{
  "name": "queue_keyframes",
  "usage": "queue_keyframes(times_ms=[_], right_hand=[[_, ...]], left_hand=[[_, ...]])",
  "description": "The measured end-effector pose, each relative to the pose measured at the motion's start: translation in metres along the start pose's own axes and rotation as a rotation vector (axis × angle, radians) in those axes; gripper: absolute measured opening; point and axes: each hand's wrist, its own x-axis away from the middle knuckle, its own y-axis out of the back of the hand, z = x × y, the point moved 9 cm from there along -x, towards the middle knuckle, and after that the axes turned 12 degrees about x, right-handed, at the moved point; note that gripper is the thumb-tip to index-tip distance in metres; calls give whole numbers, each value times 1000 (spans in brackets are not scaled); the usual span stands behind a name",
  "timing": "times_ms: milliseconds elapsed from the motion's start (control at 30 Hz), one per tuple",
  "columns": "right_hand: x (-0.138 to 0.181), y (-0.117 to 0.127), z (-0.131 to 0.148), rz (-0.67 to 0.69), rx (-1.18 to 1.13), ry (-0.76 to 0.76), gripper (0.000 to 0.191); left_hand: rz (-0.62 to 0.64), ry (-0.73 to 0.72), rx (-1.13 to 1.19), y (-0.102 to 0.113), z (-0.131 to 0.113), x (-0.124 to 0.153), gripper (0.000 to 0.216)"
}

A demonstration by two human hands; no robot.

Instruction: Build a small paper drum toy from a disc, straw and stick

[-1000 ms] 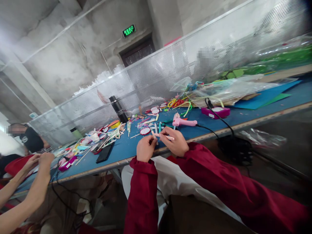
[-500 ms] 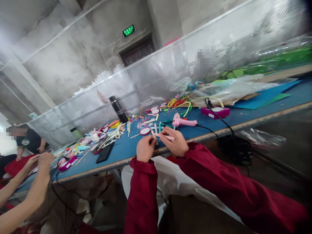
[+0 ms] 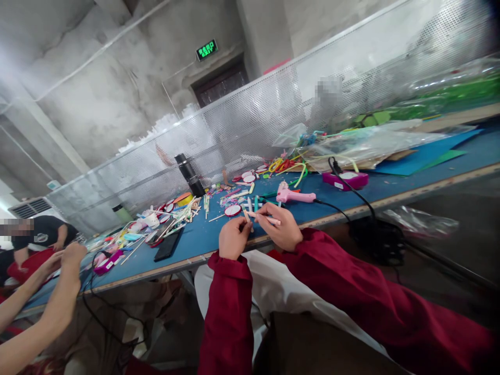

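Observation:
At the table's front edge my left hand (image 3: 234, 238) is closed, pinching a small pale flat stick (image 3: 246, 214) upright between thumb and fingertips. My right hand (image 3: 282, 224) is closed around a pale pink, pen-like stick (image 3: 274, 221); its left end meets or nearly meets the small stick. I cannot make out its exact kind. Just beyond the hands lie a round white disc with a red rim (image 3: 233, 210) and a few pale and teal sticks (image 3: 256, 202). A pink glue gun (image 3: 294, 195) rests behind my right hand, its cord running right.
A black phone (image 3: 167, 246), a heap of sticks and craft bits (image 3: 156, 221) and a black bottle (image 3: 190, 175) are to the left. A purple box (image 3: 345, 180) with a cord stands right. A co-worker's arms (image 3: 62, 281) reach in at left; another person (image 3: 45, 232) bends beyond.
My hands and the sticks have barely moved. At the far left, the other person has shifted right and leaned further over the red basin.

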Motion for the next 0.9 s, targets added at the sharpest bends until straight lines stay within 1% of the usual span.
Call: queue_keyframes(times_ms=[133,267,367,500,800,900], right_hand=[[-1,1,-1,-16,30,-17,13],[-1,-2,1,16,8,-5,15],[-1,0,0,3,9,-14,15],[-1,-2,1,30,-2,0,16],[-1,-1,-2,2,7,-19,16],[0,-2,-1,16,6,-5,15]], left_hand=[[-7,2,2,1,0,0,26],[-12,-6,1,1,1,0,26],[-8,-10,1,1,2,0,26],[-16,-14,-8,1,2,0,28],[-20,-14,-5,1,2,0,27],[-13,-10,1,1,2,0,26]])
